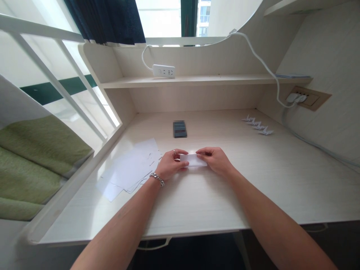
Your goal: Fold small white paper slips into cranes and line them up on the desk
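Observation:
A small folded white paper [193, 160] is held level just over the desk, between both hands. My left hand [172, 163] pinches its left end, thumb in front and fingers behind; a ring and a chain bracelet are on this hand and wrist. At the paper's right end, my right hand [215, 158] grips the upper corner between thumb and fingers. Loose white paper sheets [132, 165] lie spread to the left of my left hand. Several folded paper cranes [258, 125] stand in a row at the back right.
Beyond the hands lies a dark, blurred rectangular item [179, 129] on the white desk [281, 180]. A power strip [163, 71] rests on the shelf [202, 80]. Its white cable [264, 60] runs down to a wall socket [311, 98] on the right. A railing borders the left side.

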`<state>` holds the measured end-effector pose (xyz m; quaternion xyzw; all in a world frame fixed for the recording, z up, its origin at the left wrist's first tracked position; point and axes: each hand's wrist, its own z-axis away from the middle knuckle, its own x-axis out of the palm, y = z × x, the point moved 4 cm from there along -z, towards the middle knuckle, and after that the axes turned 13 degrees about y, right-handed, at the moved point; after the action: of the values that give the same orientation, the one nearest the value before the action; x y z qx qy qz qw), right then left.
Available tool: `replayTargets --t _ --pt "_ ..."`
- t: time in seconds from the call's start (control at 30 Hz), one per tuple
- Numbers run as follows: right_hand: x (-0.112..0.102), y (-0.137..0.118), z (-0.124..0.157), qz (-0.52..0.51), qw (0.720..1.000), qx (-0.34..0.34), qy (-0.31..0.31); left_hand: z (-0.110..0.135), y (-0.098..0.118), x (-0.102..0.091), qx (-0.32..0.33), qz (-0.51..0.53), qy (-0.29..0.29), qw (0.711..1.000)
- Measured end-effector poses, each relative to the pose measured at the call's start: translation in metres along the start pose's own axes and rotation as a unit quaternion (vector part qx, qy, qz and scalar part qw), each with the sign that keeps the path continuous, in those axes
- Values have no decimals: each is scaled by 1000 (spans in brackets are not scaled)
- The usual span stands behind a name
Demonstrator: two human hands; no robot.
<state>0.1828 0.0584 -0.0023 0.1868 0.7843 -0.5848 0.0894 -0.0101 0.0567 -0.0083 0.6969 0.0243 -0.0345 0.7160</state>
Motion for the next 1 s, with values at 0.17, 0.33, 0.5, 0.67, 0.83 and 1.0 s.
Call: replayTargets --t 0.17,0.33,0.5,0.67,0.83,1.0 --pt "-1 0 0 7 1000 5 -6 -3 -3 -1 13 -13 -5 1000" --pt "0 -1 0 5 1000 -4 -9 -1 -1 0 18 -6 -5 1000" --pt "-1 -2 0 9 1000 -9 -5 -1 1 -2 21 -29 7 999" --pt "-1 -3 0 17 1000 -18 -3 -3 0 -5 46 -53 20 997" --pt "-1 -2 0 15 1000 -26 -1 -3 1 -5 39 -41 21 998" --pt "-1 -2 0 12 1000 -27 -3 -2 1 -5 35 -20 20 999"
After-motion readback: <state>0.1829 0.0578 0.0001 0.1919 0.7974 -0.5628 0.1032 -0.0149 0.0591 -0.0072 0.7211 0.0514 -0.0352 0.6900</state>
